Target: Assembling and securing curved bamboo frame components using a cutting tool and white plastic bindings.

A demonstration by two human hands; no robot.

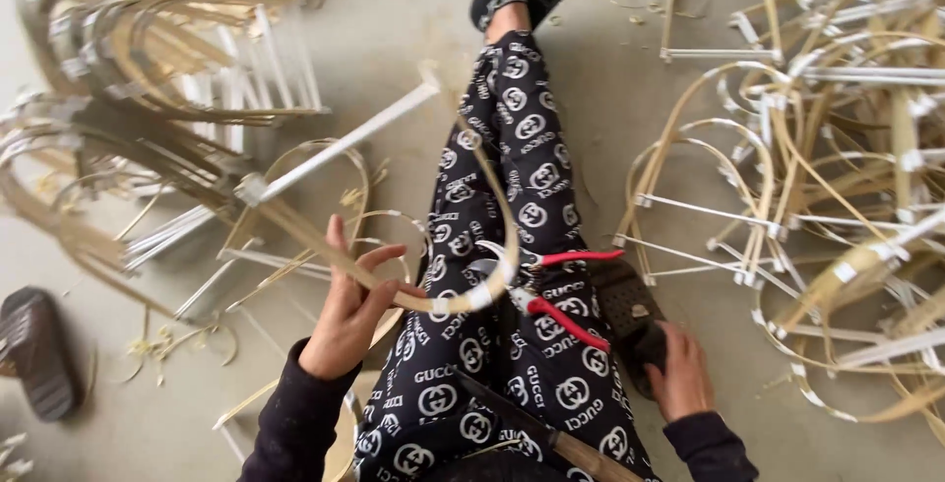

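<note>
Right hand [679, 376] rests palm-down on a dark sandal [630, 320] beside the knee, gripping nothing. Left hand [349, 310] is clamped on a curved bamboo strip [433, 300] arching over the lap. Red-handled pliers [546, 290] lie on the patterned trousers [512, 147]. Bent bamboo frames [787, 196] litter the floor [610, 78] beyond.

Your right hand [679, 376] covers the near end of the dark sandal [630, 320], so you cannot tell whether its fingers grip or merely rest. Your left hand [346, 313] hides part of the bent bamboo strip [433, 297]. The cane frames [847, 196] run off the right edge; the stacked frames [167, 68] at left are blurred. A second sandal [37, 349] is cut by the left edge.
</note>
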